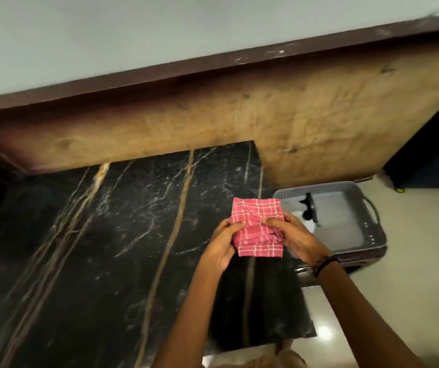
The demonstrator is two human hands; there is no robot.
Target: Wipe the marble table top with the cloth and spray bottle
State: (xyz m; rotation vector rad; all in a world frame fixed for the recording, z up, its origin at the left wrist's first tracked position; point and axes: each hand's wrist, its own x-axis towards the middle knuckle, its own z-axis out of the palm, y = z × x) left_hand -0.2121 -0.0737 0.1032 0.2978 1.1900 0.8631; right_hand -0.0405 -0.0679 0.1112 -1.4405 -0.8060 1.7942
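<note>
Black gold-veined marble table top (pixel 101 235) lies bare below; I hold the folded pink checked cloth (pixel 257 225) above its right edge, left hand (pixel 222 245) and right hand (pixel 296 239) fingers clamped on it, and should flatten it into a broad pad before wiping.

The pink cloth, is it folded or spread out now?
Folded. The pink cloth is a small bunched square with stacked layers, held above the marble table top by left hand and right hand.
</note>
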